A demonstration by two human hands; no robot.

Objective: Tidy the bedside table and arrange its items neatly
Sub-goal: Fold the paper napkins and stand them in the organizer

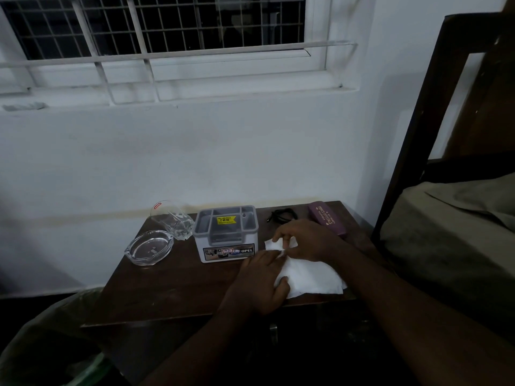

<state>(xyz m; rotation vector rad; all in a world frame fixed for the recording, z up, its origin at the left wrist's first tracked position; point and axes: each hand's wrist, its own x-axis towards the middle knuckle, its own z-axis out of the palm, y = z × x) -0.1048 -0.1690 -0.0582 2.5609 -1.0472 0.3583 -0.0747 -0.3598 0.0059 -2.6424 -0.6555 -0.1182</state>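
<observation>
A white paper tissue (309, 275) lies spread on the right front part of the dark wooden bedside table (172, 293). My left hand (260, 282) presses flat on the tissue's left side, its thumb on the paper. My right hand (306, 240) pinches the tissue's far corner between thumb and fingers. Behind the hands stands a grey and white plastic organiser box (227, 234) with a yellow price sticker. To its left a clear drinking glass (172, 220) lies on its side, with a glass ashtray (149, 246) in front of it.
A coiled black cable (281, 214) and a maroon spectacle case (327, 217) lie at the table's back right. A dark bed frame (418, 135) with a mattress (446, 227) stands close on the right. A bin lined with clear plastic (55, 344) sits low at the left. White wall and barred window behind.
</observation>
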